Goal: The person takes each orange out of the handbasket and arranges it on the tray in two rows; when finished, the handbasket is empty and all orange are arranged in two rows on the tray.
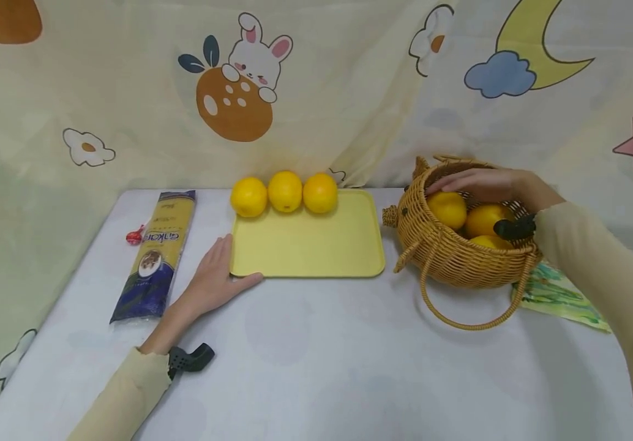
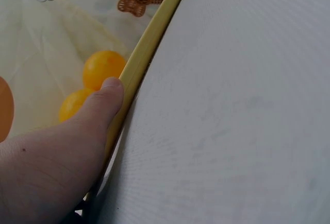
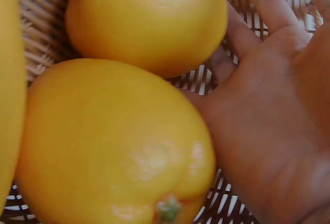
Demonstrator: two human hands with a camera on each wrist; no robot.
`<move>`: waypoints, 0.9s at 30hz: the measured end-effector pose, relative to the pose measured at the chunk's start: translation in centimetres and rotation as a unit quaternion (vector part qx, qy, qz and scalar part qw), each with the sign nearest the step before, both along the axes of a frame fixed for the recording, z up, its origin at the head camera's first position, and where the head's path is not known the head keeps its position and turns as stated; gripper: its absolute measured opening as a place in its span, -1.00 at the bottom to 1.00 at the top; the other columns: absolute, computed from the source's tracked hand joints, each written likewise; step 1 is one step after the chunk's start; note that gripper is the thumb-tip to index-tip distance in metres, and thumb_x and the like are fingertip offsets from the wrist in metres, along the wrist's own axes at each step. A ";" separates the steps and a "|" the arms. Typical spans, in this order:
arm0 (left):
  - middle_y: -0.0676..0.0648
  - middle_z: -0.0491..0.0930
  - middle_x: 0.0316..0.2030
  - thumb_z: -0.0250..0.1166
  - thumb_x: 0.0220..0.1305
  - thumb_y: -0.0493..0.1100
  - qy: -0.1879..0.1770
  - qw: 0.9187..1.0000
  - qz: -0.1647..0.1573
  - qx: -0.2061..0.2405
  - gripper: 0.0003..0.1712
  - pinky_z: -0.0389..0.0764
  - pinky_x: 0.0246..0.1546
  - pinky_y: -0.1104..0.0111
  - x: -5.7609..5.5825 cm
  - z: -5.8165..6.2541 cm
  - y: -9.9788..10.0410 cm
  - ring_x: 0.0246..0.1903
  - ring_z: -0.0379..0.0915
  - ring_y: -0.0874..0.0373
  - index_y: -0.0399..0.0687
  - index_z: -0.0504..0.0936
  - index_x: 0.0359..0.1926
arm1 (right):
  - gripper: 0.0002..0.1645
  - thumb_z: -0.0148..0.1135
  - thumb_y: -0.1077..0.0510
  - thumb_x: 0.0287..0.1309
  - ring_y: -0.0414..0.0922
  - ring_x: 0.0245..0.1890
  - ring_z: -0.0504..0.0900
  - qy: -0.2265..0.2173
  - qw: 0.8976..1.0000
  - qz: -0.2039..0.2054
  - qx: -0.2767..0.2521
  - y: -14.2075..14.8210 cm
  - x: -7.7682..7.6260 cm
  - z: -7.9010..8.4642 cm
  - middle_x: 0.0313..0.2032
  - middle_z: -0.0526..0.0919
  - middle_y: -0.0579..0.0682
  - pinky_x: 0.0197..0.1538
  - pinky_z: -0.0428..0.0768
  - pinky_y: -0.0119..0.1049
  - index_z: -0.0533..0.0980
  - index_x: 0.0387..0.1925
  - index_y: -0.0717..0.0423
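A yellow tray [image 1: 305, 245] lies mid-table with three yellow fruits [image 1: 285, 191] lined up along its far edge. My left hand [image 1: 214, 278] lies flat on the table at the tray's near left corner, its thumb [image 2: 98, 110] against the tray's rim [image 2: 147, 44]. To the right stands a wicker basket [image 1: 449, 257] holding several yellow fruits [image 1: 484, 219]. My right hand [image 1: 482, 184] reaches into it, fingers stretched over the leftmost fruit [image 1: 447, 209]. In the right wrist view the open palm [image 3: 278, 121] lies beside two fruits [image 3: 113, 147], touching them without a clear grip.
A long packet of pasta [image 1: 157, 257] and a small red sweet [image 1: 134, 236] lie left of the tray. A green-painted sheet [image 1: 559, 294] sits under the basket's right side. The basket's handle [image 1: 471, 321] hangs down onto the table. A cartoon cloth backs the table.
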State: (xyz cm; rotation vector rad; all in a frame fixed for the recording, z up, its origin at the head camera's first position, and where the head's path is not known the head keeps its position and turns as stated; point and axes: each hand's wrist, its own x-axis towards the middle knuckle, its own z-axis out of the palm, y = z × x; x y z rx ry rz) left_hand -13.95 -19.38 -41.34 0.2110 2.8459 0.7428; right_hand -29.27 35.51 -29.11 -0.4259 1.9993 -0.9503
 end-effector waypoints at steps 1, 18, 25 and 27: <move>-0.23 -0.39 0.54 0.10 0.06 0.60 -0.001 1.000 0.000 0.003 0.42 -0.22 0.51 -0.12 0.0 0.0 0.0 0.54 -0.44 -0.19 -0.15 -0.45 0.52 | -0.42 -0.21 -0.04 0.50 -0.05 0.46 0.03 -0.006 1.000 0.002 0.005 0.0 -0.1 -0.2 0.44 0.18 -0.12 0.49 0.01 0.22 0.21 0.44 0.06; -0.26 -0.36 0.54 0.11 0.08 0.57 0.004 1.000 -0.003 -0.001 0.41 -0.21 0.51 -0.13 0.0 0.3 0.1 0.53 -0.41 -0.21 -0.18 -0.42 0.52 | -0.21 -0.05 -0.05 0.43 -0.07 0.09 0.52 -0.036 0.994 0.023 0.100 -1.0 -0.5 -1.2 0.44 0.11 0.27 0.11 0.57 -0.18 -0.07 0.52 0.11; -0.27 -0.36 0.54 0.11 0.07 0.57 0.006 1.000 -0.002 -0.004 0.41 -0.22 0.50 -0.14 -0.1 0.2 0.0 0.53 -0.41 -0.22 -0.18 -0.43 0.52 | -0.21 0.00 -0.05 0.40 -0.06 0.09 0.52 -0.015 0.994 0.022 0.108 -1.2 -0.6 -1.4 0.45 0.11 0.26 0.09 0.57 -0.20 0.00 0.51 0.10; -0.26 -0.36 0.54 0.11 0.07 0.58 0.007 1.000 -0.002 -0.003 0.41 -0.21 0.51 -0.13 -0.1 0.2 0.0 0.53 -0.42 -0.22 -0.19 -0.43 0.52 | -0.22 0.02 -0.05 0.40 -0.06 0.07 0.52 -0.004 0.993 0.026 0.111 -1.3 -0.6 -1.4 0.44 0.12 0.27 0.07 0.57 -0.21 0.03 0.49 0.11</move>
